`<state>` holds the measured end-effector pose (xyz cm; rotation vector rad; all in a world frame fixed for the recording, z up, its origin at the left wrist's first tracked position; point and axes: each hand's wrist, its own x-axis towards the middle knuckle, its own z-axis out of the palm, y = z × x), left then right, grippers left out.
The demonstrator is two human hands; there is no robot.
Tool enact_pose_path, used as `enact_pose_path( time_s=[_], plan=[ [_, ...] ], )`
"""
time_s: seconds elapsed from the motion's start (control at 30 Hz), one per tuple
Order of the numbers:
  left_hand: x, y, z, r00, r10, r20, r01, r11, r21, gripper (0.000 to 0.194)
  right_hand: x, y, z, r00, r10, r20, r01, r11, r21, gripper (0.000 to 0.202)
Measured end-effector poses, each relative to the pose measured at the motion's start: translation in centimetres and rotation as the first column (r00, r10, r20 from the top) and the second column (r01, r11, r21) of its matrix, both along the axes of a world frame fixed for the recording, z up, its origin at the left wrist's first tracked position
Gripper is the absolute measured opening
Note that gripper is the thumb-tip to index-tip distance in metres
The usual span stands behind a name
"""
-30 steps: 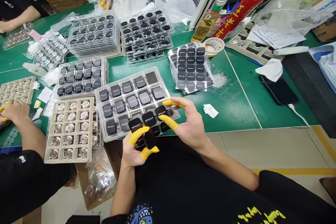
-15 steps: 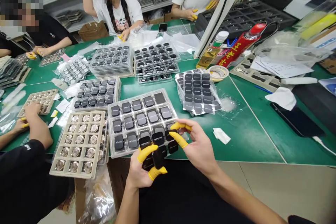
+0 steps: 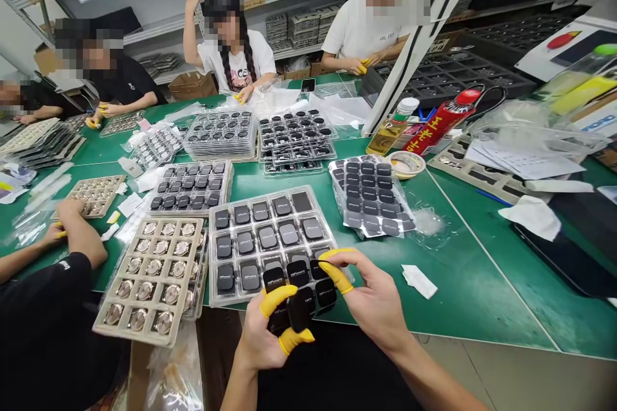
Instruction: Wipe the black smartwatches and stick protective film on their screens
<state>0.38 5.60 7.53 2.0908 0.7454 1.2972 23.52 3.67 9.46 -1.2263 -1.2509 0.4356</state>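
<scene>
Yellow finger cots cover the thumb and fingertip of my left hand [image 3: 264, 327], which grips a black rounded-square piece [image 3: 301, 309]. Behind it is a sheet of black labels [image 3: 297, 274] lettered HiFuture, partly hidden by that hand. At the sheet's upper right, my right hand [image 3: 369, 295], also in yellow finger cots, pinches the edge of a black label [image 3: 316, 263]. Just beyond both hands lies a clear plastic tray [image 3: 216, 300] with black square pieces in its compartments. One compartment at its far right corner holds only a flat dark pad.
More label sheets [image 3: 369, 196] lie right of the tray, near a tape roll [image 3: 407, 165] and a red can [image 3: 441, 122]. A beige tray of watches [image 3: 149, 276] overhangs the table edge at left. Stacked trays [image 3: 219, 135] stand behind. Co-workers sit along the far side and at left.
The camera view has tilted up a little, so the scene sits lower. Both hands keep their grips, and the right fingers now show the label's edge bent up slightly.
</scene>
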Motion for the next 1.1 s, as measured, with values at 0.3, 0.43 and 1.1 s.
enact_pose_path(
  time_s=[0.3,0.43,1.1],
  plan=[
    [0.0,0.0,-0.2,1.0,0.018,-0.008,-0.018,1.0,0.009,0.055,0.4,0.2,-0.3,0.996,-0.007,0.091,0.008,1.0,-0.018,0.007],
    [0.2,-0.1,-0.6,0.999,0.025,0.046,-0.023,0.999,-0.043,0.058,0.5,0.3,-0.9,0.991,-0.033,0.132,0.035,0.999,-0.012,0.007],
    [-0.1,-0.2,-1.3,0.981,0.002,0.193,0.044,0.971,-0.234,0.065,1.0,-0.3,-1.3,0.919,-0.151,0.364,0.125,0.988,0.094,0.014]
  ],
)
